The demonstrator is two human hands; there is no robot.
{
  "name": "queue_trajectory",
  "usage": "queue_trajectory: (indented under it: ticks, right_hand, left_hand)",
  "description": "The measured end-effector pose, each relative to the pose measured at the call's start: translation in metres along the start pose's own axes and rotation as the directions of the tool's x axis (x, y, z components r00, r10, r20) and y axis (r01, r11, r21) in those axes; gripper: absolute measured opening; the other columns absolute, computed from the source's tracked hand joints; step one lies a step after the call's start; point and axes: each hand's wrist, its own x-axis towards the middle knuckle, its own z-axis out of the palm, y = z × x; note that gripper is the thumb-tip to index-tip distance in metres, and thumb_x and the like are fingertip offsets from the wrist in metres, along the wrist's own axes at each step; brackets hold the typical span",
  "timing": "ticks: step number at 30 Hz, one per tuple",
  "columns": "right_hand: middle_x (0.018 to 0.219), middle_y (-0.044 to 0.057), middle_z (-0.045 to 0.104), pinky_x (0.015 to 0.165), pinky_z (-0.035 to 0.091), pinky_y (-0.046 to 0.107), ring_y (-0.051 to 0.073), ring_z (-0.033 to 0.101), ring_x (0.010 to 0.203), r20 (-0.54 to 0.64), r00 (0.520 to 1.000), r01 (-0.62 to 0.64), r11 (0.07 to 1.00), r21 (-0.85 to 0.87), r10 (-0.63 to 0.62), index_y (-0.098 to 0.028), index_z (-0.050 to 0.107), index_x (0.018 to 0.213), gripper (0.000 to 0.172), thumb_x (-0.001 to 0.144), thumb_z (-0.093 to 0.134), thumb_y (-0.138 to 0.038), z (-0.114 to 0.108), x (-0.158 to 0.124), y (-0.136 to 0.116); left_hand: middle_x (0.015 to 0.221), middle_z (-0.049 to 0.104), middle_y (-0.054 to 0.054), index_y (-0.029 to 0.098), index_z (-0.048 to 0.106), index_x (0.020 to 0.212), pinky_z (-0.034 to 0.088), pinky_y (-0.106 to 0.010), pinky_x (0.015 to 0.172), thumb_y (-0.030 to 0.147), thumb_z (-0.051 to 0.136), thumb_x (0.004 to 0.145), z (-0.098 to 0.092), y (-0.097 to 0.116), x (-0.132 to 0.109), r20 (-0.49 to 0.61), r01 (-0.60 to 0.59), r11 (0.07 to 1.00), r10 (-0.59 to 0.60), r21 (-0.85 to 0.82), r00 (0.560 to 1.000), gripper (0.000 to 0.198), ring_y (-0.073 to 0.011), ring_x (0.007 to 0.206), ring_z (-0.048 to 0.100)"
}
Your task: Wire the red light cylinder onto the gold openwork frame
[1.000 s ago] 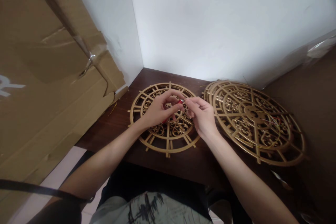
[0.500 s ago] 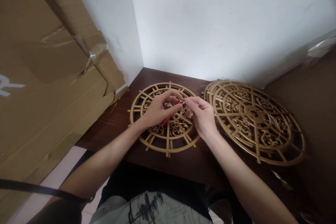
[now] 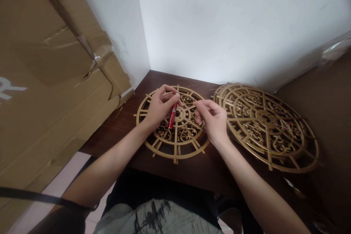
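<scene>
A round golden openwork frame (image 3: 175,157) with scrollwork lies flat on the dark brown table (image 3: 192,175). Over its upper left part, my left hand (image 3: 161,108) pinches the top end of a slim red tool (image 3: 172,117), which hangs down over the hub. My right hand (image 3: 213,119) is above the frame's right side, thumb and forefinger pressed together. Whatever those fingertips hold, if anything, is too small to make out. The two hands are a short distance apart.
More golden round frames (image 3: 267,146) are stacked at the right, with thin yellow and red wires on top. A large cardboard box (image 3: 60,65) stands at the left. White walls (image 3: 219,25) rise behind the table, and a brown panel (image 3: 329,91) borders the right.
My left hand has moved up and left, away from my right hand, and the red tool now hangs more upright. My right hand has shifted slightly right.
</scene>
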Motion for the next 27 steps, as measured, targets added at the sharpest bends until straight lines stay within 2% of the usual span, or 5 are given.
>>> queue_trajectory:
  ticks: [5, 8, 11, 15, 27]
  right_hand:
    - [0.056, -0.002, 0.058, 0.046, 0.042, 0.022, 0.009, 0.053, 0.045, 0.237, 0.967, 0.150, 0.956, -0.253, -0.089, -0.017, 0.065, 0.082, 0.013, 0.083, 0.059, -0.029, 0.006, -0.012, -0.003]
    - [0.060, -0.001, 0.061, 0.054, 0.044, 0.023, 0.010, 0.055, 0.052, 0.375, 0.907, 0.341, 0.857, -0.386, -0.192, -0.019, 0.065, 0.079, 0.012, 0.084, 0.057, -0.027, 0.007, -0.014, -0.002]
    - [0.065, -0.001, 0.061, 0.056, 0.042, 0.022, 0.010, 0.054, 0.056, 0.473, 0.840, 0.484, 0.761, -0.432, -0.266, -0.019, 0.064, 0.078, 0.013, 0.085, 0.055, -0.024, 0.006, -0.015, 0.000]
    - [0.069, 0.000, 0.060, 0.055, 0.040, 0.023, 0.009, 0.050, 0.057, 0.520, 0.811, 0.519, 0.741, -0.426, -0.269, -0.019, 0.061, 0.079, 0.013, 0.086, 0.051, -0.023, 0.006, -0.015, 0.003]
    - [0.063, -0.001, 0.055, 0.053, 0.037, 0.022, 0.009, 0.047, 0.055, 0.504, 0.802, 0.568, 0.673, -0.474, -0.322, -0.020, 0.060, 0.077, 0.013, 0.086, 0.052, -0.023, 0.004, -0.015, 0.005]
  left_hand:
    - [0.063, 0.064, 0.001, 0.017, 0.047, 0.085, 0.036, -0.014, 0.039, 0.029, 0.063, 0.076, -0.004, -0.001, 0.004, -0.099, 0.070, 0.992, -0.080, -0.100, 0.992, 0.022, -0.0053, 0.043, 0.050]
    - [0.063, 0.064, 0.001, 0.017, 0.046, 0.084, 0.039, -0.015, 0.041, 0.028, 0.064, 0.076, -0.004, -0.002, 0.005, -0.124, 0.092, 0.988, -0.107, -0.122, 0.986, 0.022, -0.0058, 0.043, 0.052]
    - [0.063, 0.064, 0.001, 0.018, 0.046, 0.083, 0.039, -0.015, 0.040, 0.029, 0.064, 0.075, -0.004, -0.003, 0.005, -0.133, 0.101, 0.986, -0.118, -0.129, 0.984, 0.023, -0.0069, 0.044, 0.053]
    - [0.063, 0.064, 0.001, 0.018, 0.045, 0.082, 0.039, -0.016, 0.038, 0.029, 0.065, 0.074, -0.004, -0.004, 0.006, -0.142, 0.111, 0.985, -0.129, -0.130, 0.981, 0.024, -0.0087, 0.045, 0.055]
    - [0.064, 0.064, 0.000, 0.018, 0.044, 0.082, 0.039, -0.017, 0.038, 0.029, 0.064, 0.075, -0.005, -0.006, 0.006, -0.144, 0.100, 0.986, -0.120, -0.136, 0.982, 0.024, -0.0089, 0.046, 0.054]
